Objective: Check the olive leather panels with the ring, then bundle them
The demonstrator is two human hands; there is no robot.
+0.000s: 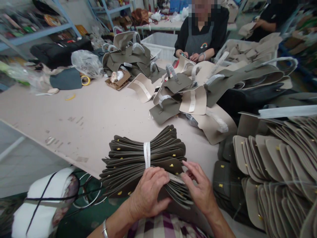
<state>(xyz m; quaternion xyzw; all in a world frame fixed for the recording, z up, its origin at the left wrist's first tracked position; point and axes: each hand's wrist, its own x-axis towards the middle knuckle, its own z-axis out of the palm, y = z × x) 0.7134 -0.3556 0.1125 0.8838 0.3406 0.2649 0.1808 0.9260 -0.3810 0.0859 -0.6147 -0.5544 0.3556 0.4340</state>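
Note:
A thick bundle of dark olive leather-like flaps (138, 152) lies at the table's near edge, cinched in the middle by a white band (147, 154). Small gold-coloured metal fittings dot several flaps. My left hand (152, 186) is closed over the near side of the bundle, just below the band, fingers on top and thumb lower down. At the bundle's right end, my right hand (198, 185) has its thumb and fingers apart, by the fanned flap edges. Its fingertips are at the edges; whether they press on them is hard to see.
Stacks of beige and olive flaps (269, 152) stand close on my right. Bag panels with wrapped handles (178, 82) pile up farther back. Across the table a person (201, 36) works with both hands. Yellow tape (85, 80) and a small carton (118, 81) lie left.

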